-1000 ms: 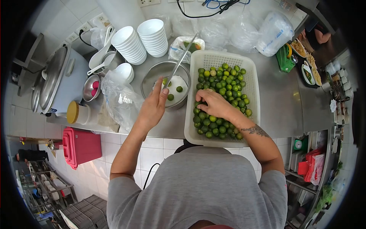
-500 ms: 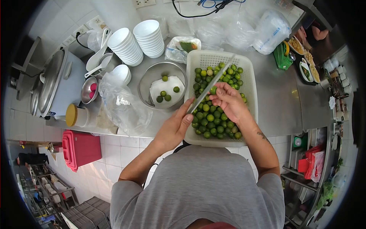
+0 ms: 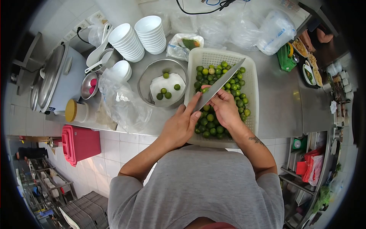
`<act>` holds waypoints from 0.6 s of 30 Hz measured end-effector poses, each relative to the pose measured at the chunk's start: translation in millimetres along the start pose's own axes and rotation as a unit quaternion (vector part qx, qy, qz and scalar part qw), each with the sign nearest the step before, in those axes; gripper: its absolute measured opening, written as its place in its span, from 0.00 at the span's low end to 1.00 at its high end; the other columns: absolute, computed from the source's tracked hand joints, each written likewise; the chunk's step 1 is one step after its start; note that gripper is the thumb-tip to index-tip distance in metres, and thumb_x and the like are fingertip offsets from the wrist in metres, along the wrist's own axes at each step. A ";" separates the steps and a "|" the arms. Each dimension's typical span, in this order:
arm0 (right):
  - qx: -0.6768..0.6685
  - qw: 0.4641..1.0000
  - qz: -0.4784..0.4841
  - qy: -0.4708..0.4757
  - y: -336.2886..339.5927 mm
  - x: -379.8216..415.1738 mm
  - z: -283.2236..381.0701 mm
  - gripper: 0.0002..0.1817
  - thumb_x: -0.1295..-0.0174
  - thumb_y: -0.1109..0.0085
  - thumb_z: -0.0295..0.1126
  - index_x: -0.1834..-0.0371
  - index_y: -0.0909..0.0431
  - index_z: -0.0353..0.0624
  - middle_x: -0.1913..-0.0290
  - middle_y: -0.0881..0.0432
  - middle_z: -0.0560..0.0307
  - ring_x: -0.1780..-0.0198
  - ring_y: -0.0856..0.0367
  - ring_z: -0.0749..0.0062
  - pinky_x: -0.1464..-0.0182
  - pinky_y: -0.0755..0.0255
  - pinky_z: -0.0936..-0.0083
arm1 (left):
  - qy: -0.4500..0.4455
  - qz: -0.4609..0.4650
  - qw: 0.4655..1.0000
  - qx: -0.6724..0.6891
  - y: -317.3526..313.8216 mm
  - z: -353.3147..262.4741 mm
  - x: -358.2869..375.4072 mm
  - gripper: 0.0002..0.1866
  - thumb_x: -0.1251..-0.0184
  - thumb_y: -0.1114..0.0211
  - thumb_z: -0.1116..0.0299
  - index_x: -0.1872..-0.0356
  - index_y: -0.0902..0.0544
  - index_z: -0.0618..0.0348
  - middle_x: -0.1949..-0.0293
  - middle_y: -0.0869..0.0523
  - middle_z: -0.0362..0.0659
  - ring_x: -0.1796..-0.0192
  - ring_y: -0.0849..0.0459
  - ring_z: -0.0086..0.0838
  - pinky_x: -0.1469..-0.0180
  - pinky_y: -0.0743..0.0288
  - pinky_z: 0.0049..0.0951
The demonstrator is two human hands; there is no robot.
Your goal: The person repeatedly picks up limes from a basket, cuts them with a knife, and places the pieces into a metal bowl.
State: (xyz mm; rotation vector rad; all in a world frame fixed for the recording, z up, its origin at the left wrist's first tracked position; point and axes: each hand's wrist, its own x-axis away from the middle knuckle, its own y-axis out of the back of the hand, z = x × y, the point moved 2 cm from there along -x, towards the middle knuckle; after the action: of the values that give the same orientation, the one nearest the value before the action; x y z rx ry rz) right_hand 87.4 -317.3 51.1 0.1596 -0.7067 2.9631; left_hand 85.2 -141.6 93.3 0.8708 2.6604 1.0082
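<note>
My left hand (image 3: 181, 124) is closed around the handle end of a long knife (image 3: 225, 77), its blade slanting up to the right over a white plastic basket (image 3: 251, 103). Held between the fingers of my right hand (image 3: 225, 108) is a lime, mostly hidden by the blade and fingers. Loose green limes (image 3: 211, 124) fill much of the basket below both hands. To the left, a steel bowl (image 3: 144, 82) holds several limes on a white sheet at its bottom.
Stacked white bowls (image 3: 150, 36) and a clear plastic bag (image 3: 122, 101) stand left of the steel bowl. A large lidded pot (image 3: 72, 76) is farther left. Bagged goods (image 3: 276, 32) lie along the wall. A pink bin (image 3: 82, 143) stands below the counter. Another person's arm (image 3: 324, 36) shows at upper right.
The blade has turned from nearly edge-on to showing its broad flat side. My right hand has moved slightly down and left, and the lime it holds is now mostly covered.
</note>
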 end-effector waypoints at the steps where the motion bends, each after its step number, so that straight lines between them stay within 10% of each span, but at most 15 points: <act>1: 0.010 1.000 0.005 -0.002 -1.4 1.1 -1.9 0.13 0.29 0.47 0.28 0.46 0.21 0.35 0.59 0.18 0.60 0.61 0.25 0.80 0.55 0.30 0.81 | 0.003 -0.001 1.000 -0.003 -0.7 -1.7 -3.2 0.28 0.22 0.56 0.54 0.24 0.46 0.43 0.59 0.23 0.59 0.59 0.19 0.58 0.56 0.24 0.50; 11: 0.013 0.999 0.025 -0.041 -11.6 8.8 -14.1 0.12 0.29 0.49 0.26 0.48 0.21 0.34 0.60 0.19 0.61 0.62 0.25 0.80 0.55 0.28 0.80 | 0.022 -0.025 0.999 0.013 -5.3 -2.1 -14.0 0.23 0.21 0.55 0.55 0.33 0.39 0.55 0.44 0.23 0.62 0.52 0.17 0.55 0.51 0.25 0.45; 18: 0.144 0.984 0.096 -0.028 -13.0 1.2 11.3 0.15 0.28 0.50 0.28 0.43 0.23 0.34 0.61 0.19 0.60 0.61 0.24 0.79 0.54 0.26 0.79 | 0.038 -0.055 0.995 0.067 5.2 5.4 -16.0 0.20 0.21 0.54 0.53 0.41 0.36 0.58 0.59 0.20 0.54 0.61 0.18 0.45 0.55 0.26 0.41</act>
State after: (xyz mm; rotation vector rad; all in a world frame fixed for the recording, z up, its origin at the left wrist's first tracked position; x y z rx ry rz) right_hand 88.5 -310.7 67.1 0.2058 -0.3097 3.2459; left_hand 102.6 -144.7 91.7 0.7130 2.8336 0.8626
